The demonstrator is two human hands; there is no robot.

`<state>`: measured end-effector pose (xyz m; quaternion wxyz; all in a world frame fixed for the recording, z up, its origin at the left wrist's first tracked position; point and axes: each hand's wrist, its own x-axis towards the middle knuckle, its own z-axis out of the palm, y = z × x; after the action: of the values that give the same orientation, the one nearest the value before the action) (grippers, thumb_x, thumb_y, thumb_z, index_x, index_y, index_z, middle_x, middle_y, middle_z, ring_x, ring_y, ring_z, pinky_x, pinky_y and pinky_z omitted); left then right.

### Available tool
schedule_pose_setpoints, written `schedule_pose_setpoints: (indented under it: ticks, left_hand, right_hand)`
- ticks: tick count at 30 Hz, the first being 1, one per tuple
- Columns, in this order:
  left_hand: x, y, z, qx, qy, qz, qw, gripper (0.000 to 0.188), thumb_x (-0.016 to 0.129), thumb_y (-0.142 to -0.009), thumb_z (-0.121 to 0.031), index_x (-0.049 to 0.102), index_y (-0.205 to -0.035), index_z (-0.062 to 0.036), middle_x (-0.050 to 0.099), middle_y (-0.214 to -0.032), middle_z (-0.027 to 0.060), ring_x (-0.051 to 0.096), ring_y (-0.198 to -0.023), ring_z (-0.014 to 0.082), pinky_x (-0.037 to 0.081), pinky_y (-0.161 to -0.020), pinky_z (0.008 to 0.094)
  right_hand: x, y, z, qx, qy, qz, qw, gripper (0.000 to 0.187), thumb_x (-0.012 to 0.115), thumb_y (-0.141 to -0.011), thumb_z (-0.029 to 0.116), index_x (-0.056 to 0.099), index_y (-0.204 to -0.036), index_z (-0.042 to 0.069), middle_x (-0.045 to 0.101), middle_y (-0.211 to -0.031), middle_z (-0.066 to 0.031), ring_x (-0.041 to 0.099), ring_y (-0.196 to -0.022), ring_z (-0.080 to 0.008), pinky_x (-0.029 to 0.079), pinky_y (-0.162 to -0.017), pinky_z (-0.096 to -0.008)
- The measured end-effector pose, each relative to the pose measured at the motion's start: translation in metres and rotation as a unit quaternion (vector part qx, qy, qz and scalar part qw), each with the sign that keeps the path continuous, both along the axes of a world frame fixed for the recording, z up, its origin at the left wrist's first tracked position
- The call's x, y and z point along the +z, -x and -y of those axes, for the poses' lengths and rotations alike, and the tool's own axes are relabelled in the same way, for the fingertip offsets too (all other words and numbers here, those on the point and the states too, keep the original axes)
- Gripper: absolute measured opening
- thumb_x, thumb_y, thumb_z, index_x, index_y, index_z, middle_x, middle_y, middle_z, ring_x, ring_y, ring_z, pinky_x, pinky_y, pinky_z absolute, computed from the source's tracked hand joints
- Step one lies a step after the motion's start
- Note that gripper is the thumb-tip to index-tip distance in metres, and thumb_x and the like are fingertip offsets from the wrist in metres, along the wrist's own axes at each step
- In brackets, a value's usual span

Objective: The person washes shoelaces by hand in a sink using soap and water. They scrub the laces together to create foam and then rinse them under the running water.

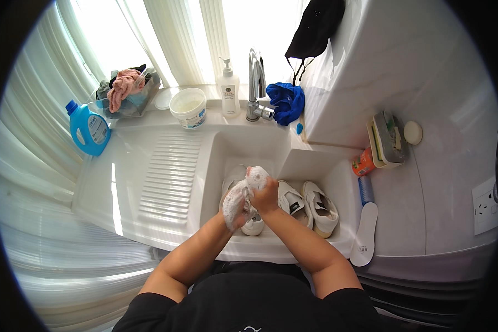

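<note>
Over the sink, both hands are closed on a soapy white cloth, its exact kind unclear under the suds. My left hand is partly covered by the foam and the cloth's folds. My right hand grips the bunched upper end. Beneath the hands a white shoe shows at its near end, and a pale shape, probably another shoe, lies farther back. To the right, a white slip-on shoe and a second one stand in the basin.
A ribbed washboard is left of the basin. Behind stand a white tub, a pump bottle, a faucet and a blue cloth. A blue jug stands far left; an insole and brush lie right.
</note>
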<state>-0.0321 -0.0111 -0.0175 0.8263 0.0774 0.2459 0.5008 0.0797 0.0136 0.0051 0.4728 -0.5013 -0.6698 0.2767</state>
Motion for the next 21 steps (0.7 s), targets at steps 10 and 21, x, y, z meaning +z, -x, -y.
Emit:
schedule_pose_setpoints:
  ticks: [10,21]
  left_hand:
    - [0.092,0.019,-0.001,-0.071,0.073,0.11,0.989,0.041,0.04,-0.095,-0.034,0.06,-0.094,0.0014,0.063,-0.095,0.0161,0.062,-0.088,0.0296,0.051,-0.082,0.0432]
    - [0.088,-0.004,0.007,-0.086,0.019,-0.029,0.996,0.046,0.044,-0.092,-0.044,0.058,-0.098,-0.0008,0.063,-0.092,0.0136,0.063,-0.083,0.0243,0.053,-0.075,0.0377]
  right_hand:
    - [-0.052,-0.056,-0.017,-0.111,0.337,-0.226,0.907,0.023,0.064,-0.085,0.029,0.06,-0.089,0.006,0.059,-0.072,-0.0011,0.053,-0.055,-0.0082,0.04,-0.047,-0.0255]
    - [0.03,-0.026,0.025,0.081,0.431,-0.584,0.683,0.048,0.034,-0.095,0.049,0.058,-0.106,0.009,0.064,-0.094,-0.0076,0.062,-0.083,-0.0193,0.048,-0.067,-0.0327]
